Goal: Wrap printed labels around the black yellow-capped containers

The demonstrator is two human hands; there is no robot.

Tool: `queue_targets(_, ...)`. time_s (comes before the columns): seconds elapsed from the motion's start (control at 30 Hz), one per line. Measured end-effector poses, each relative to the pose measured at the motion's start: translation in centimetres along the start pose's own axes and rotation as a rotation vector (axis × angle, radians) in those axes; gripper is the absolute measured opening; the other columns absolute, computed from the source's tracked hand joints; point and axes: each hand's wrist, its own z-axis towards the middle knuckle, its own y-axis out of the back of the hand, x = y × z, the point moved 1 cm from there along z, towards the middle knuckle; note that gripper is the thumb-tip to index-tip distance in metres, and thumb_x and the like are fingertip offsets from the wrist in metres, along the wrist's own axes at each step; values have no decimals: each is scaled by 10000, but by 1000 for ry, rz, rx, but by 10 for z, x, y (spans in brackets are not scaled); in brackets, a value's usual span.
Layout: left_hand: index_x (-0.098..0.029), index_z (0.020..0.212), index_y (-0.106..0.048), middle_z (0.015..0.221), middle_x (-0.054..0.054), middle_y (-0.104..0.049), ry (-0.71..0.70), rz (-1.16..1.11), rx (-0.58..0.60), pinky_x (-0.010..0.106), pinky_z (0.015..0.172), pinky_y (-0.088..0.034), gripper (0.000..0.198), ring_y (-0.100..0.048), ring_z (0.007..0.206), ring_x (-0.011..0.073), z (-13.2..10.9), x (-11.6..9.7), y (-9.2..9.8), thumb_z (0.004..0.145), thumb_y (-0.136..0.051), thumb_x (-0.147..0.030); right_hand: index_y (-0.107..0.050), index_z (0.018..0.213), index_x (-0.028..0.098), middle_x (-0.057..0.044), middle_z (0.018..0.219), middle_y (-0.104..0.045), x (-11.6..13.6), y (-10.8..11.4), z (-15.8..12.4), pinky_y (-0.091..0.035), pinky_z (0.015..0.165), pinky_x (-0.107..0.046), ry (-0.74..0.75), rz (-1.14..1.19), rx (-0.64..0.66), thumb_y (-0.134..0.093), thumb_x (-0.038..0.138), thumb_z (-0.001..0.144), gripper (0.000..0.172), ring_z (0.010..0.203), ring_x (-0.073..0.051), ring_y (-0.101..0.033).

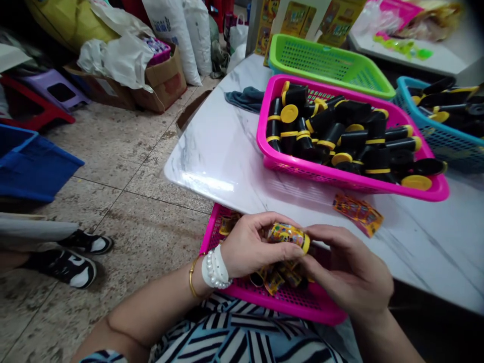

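My left hand (255, 244) is closed around a small canister (288, 236) with a printed yellow sleeve and a yellow cap. It lies nearly level, cap end to the right. With thumb and fingers my right hand (351, 267) grips the cap end. Below both hands a pink basket (321, 315) rests at my lap, partly hidden by them. Inside it are several pieces in printed yellow-orange wrapping (274, 282). On the table, beyond my right hand, lies a flat printed orange sleeve (357, 214).
A larger pink basket (287, 169) of black canisters with yellow caps stands on the marbled table (204, 166). Behind it are a green basket (333, 60), a blue basket (454, 133) and a dark cloth (245, 98). Left are a blue bin (34, 166) and a person's shoes (64, 269).
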Motion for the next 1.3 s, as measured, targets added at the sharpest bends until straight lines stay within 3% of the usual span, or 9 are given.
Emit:
queue_targets(0.13, -175, 1071, -791, 1055, 92, -775, -32, 176, 19, 299, 917, -534, 228, -704, 980, 199, -4, -7, 1, 880, -731, -284, -665, 1317, 319, -67, 1121, -718, 4, 0, 2, -632, 844, -355, 312, -221, 28, -800, 52, 764, 629, 1004, -228, -719)
queue_targets(0.33, -177, 1049, -726, 883, 50, -716, 5, 202, -5, 239, 689, -508, 258, -647, 744, 151, -6, -20, 7, 804, -784, -229, -646, 1316, 329, -61, 1086, -732, 5, -3, 7, -645, 817, -374, 213, -146, -28, -790, 93, 791, 593, 972, -231, -734)
queue_targets(0.5, -173, 982, -729, 831, 46, -681, 60, 325, 127, 255, 674, -493, 204, -614, 717, 154, 1, -36, 16, 803, -769, -260, -698, 1230, 330, -68, 1062, -765, 7, 0, 11, -663, 756, -342, 320, -214, 19, -813, 92, 763, 536, 900, -228, -763)
queue_targets(0.6, -188, 958, -763, 874, 77, -712, -69, 485, 146, 295, 751, -519, 154, -647, 795, 187, 3, -36, 17, 818, -764, -253, -719, 1121, 297, -56, 978, -776, 3, -7, 8, -666, 709, -322, 186, -76, 9, -841, 125, 741, 434, 826, -216, -769)
queue_targets(0.73, -213, 935, -824, 954, 125, -733, -259, 676, 207, 325, 833, -532, 122, -680, 868, 217, 2, -36, 17, 835, -755, -218, -689, 1001, 243, -18, 820, -772, -2, -24, -1, -655, 605, -262, -225, 353, -16, -836, 185, 764, 285, 687, -177, -764)
queue_targets(0.93, -234, 1023, -817, 954, 121, -762, -212, 721, 218, 332, 833, -542, 180, -705, 874, 221, -1, -28, 19, 854, -763, -262, -689, 1054, 231, -19, 872, -784, -3, -31, -8, -652, 630, -224, -432, 623, -31, -869, 141, 705, 403, 691, -150, -771)
queue_targets(1.07, -245, 943, -827, 1011, 123, -749, -247, 727, 233, 323, 827, -547, 116, -700, 900, 217, -6, -21, 18, 842, -770, -250, -676, 1005, 195, -16, 754, -760, -3, -35, -12, -644, 545, -245, -604, 833, 86, -841, 262, 788, 281, 578, -165, -756)
queue_targets(1.17, -210, 1003, -783, 925, 96, -740, -135, 616, 173, 288, 760, -539, 160, -682, 815, 181, -9, -12, 18, 867, -757, -291, -664, 1146, 217, 17, 710, -730, -6, -35, -14, -638, 517, -271, -590, 899, 127, -810, 324, 833, 362, 539, -167, -739)
queue_targets(1.3, -181, 1017, -646, 668, -11, -638, 214, 215, 49, 172, 419, -374, 351, -505, 448, 68, -11, 11, 19, 888, -712, -500, -763, 1164, 277, -33, 923, -744, -12, -29, -15, -611, 589, -226, -337, 566, 161, -843, 255, 795, 378, 677, -131, -722)
